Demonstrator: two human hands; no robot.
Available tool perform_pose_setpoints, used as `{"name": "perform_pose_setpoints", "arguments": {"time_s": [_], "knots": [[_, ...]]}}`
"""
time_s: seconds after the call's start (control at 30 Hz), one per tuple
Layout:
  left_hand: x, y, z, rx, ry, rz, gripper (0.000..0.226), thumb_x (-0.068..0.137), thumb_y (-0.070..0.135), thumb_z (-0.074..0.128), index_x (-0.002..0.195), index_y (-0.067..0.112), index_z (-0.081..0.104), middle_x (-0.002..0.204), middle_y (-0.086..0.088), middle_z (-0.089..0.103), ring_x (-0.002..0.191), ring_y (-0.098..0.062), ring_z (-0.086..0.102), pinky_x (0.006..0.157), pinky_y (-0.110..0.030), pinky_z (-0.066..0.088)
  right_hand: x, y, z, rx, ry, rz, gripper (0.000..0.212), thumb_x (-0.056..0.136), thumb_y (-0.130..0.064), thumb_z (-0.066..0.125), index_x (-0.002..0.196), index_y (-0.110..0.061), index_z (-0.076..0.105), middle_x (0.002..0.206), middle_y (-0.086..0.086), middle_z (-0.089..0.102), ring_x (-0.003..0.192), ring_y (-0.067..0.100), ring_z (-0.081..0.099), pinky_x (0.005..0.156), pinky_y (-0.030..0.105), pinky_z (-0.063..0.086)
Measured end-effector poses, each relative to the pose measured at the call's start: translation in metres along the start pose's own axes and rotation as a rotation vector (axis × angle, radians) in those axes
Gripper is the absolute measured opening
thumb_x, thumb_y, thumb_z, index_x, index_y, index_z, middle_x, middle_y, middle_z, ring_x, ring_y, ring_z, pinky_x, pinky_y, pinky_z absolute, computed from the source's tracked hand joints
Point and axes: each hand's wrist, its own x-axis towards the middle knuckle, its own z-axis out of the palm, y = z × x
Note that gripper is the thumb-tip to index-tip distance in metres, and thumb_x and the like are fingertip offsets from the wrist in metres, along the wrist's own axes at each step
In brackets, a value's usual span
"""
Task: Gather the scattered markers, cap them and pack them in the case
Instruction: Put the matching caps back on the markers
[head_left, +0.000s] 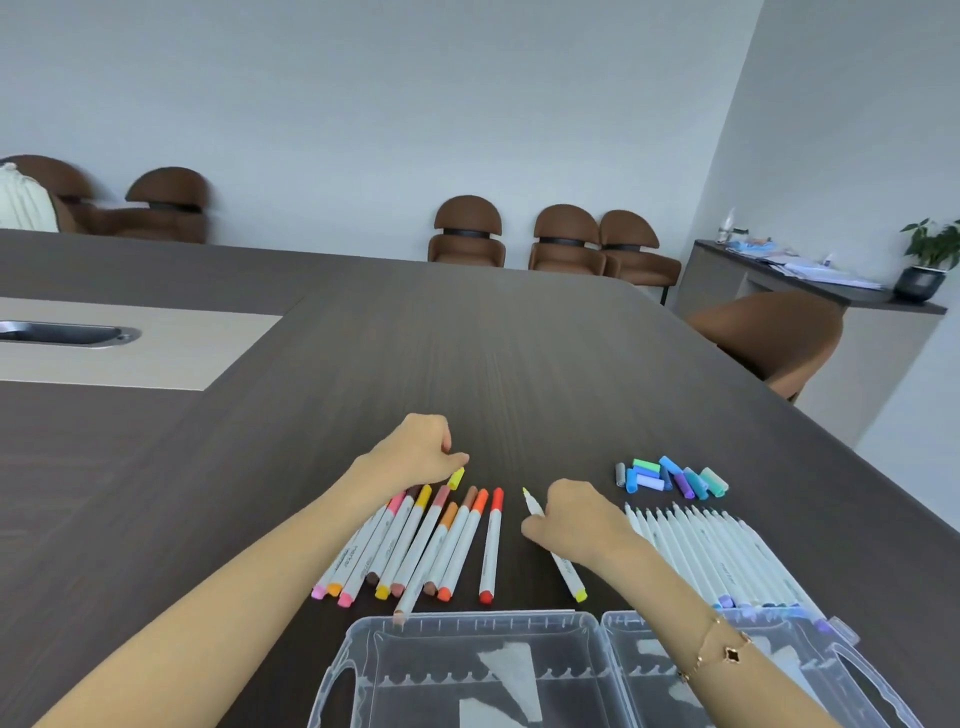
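My left hand (423, 448) pinches a yellow cap (455, 478) just above the table. My right hand (574, 517) grips an uncapped yellow marker (569, 574), its bare tip pointing up and left toward the cap. A row of capped warm-coloured markers (441, 540) lies under my left forearm. Several uncapped white markers (711, 556) lie in a row to the right, with a heap of loose blue, green and purple caps (670, 478) behind them. The clear plastic case (498, 670) lies open at the near table edge, nothing in it.
The dark wooden table (519, 364) stretches far ahead, with a beige inset panel and metal cable slot (67, 333) at left. Brown chairs (566, 239) line the far wall. A side cabinet with a potted plant (930, 260) stands at the right.
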Motion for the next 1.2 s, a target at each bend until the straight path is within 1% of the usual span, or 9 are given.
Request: {"name": "perform_pose_setpoints", "arguments": {"time_s": [0.13, 0.23, 0.3, 0.4, 0.5, 0.63, 0.8, 1.03, 1.2], "knots": [[0.017, 0.004, 0.011, 0.14, -0.134, -0.009, 0.029, 0.088, 0.03, 0.06, 0.098, 0.003, 0.065, 0.096, -0.012, 0.066, 0.086, -0.021, 0.065, 0.07, -0.026, 0.05, 0.001, -0.002, -0.001, 0.091, 0.041, -0.039, 0.033, 0.092, -0.032, 0.051, 0.064, -0.02, 0.039, 0.06, -0.002, 0.04, 0.052, 0.008, 0.043, 0.05, 0.016, 0.031], [0.022, 0.003, 0.013, 0.119, -0.124, -0.022, 0.018, 0.086, 0.022, 0.061, 0.087, 0.004, 0.062, 0.081, -0.007, 0.061, 0.073, -0.017, 0.06, 0.057, -0.021, 0.045, 0.002, -0.003, -0.001, 0.178, 0.013, -0.083, 0.032, 0.093, -0.032, 0.051, 0.065, -0.019, 0.041, 0.062, -0.001, 0.042, 0.053, 0.008, 0.044, 0.053, 0.015, 0.035], [0.025, 0.002, 0.011, 0.054, -0.114, -0.037, 0.017, 0.086, 0.024, 0.06, 0.08, 0.008, 0.062, 0.078, -0.005, 0.061, 0.071, -0.014, 0.06, 0.055, -0.018, 0.043, 0.001, -0.005, 0.0, 0.258, -0.02, -0.121, 0.028, 0.093, -0.032, 0.051, 0.069, -0.018, 0.046, 0.068, 0.003, 0.052, 0.054, 0.008, 0.048, 0.053, 0.015, 0.036], [0.025, 0.002, 0.006, -0.113, -0.149, -0.024, 0.023, 0.089, 0.025, 0.057, 0.106, 0.013, 0.067, 0.096, 0.001, 0.063, 0.076, -0.011, 0.058, 0.057, -0.015, 0.047, 0.002, -0.009, 0.001, 0.381, -0.055, -0.174, 0.018, 0.093, -0.034, 0.053, 0.087, -0.017, 0.054, 0.089, 0.01, 0.067, 0.064, 0.008, 0.058, 0.057, 0.015, 0.042], [0.019, 0.001, 0.002, -0.218, -0.159, -0.007, 0.023, 0.09, 0.025, 0.055, 0.108, 0.017, 0.068, 0.088, 0.005, 0.062, 0.062, -0.008, 0.049, 0.049, -0.012, 0.04, 0.0, -0.013, 0.003, 0.437, -0.084, -0.199, 0.016, 0.093, -0.035, 0.054, 0.085, -0.021, 0.053, 0.092, 0.01, 0.067, 0.07, 0.011, 0.061, 0.061, 0.019, 0.048], [0.016, -0.001, 0.0, -0.347, -0.137, -0.063, 0.023, 0.091, 0.027, 0.057, 0.103, 0.012, 0.069, 0.081, 0.003, 0.061, 0.057, -0.008, 0.045, 0.048, -0.013, 0.037, -0.002, -0.017, 0.008, 0.415, -0.069, -0.204, 0.018, 0.094, -0.035, 0.053, 0.083, -0.022, 0.051, 0.079, 0.006, 0.059, 0.063, 0.01, 0.055, 0.057, 0.017, 0.045], [0.01, 0.0, 0.0, -0.438, -0.181, -0.083, 0.023, 0.091, 0.03, 0.059, 0.098, 0.011, 0.069, 0.082, -0.001, 0.062, 0.055, -0.008, 0.042, 0.048, -0.012, 0.037, 0.0, -0.02, 0.011, 0.471, 0.003, -0.195, 0.017, 0.094, -0.034, 0.054, 0.089, -0.017, 0.053, 0.088, 0.008, 0.062, 0.066, 0.009, 0.054, 0.057, 0.015, 0.042], [0.005, -0.001, 0.003, -0.363, -0.15, -0.047, 0.026, 0.092, 0.036, 0.056, 0.101, 0.015, 0.068, 0.084, 0.006, 0.064, 0.082, -0.01, 0.057, 0.066, -0.017, 0.048, 0.0, -0.019, 0.013, 0.481, 0.017, -0.189, 0.016, 0.095, -0.033, 0.052, 0.087, -0.018, 0.052, 0.079, 0.0, 0.056, 0.064, 0.008, 0.051, 0.055, 0.013, 0.037], [-0.002, 0.005, 0.005, -0.277, -0.102, 0.06, 0.027, 0.093, 0.037, 0.053, 0.09, 0.017, 0.07, 0.082, 0.007, 0.068, 0.06, -0.006, 0.053, 0.057, -0.015, 0.041, 0.0, -0.022, 0.018, 0.561, 0.045, -0.142, 0.03, 0.095, -0.032, 0.051, 0.095, -0.006, 0.066, 0.081, 0.013, 0.059, 0.062, 0.008, 0.049, 0.056, 0.013, 0.039]]}}
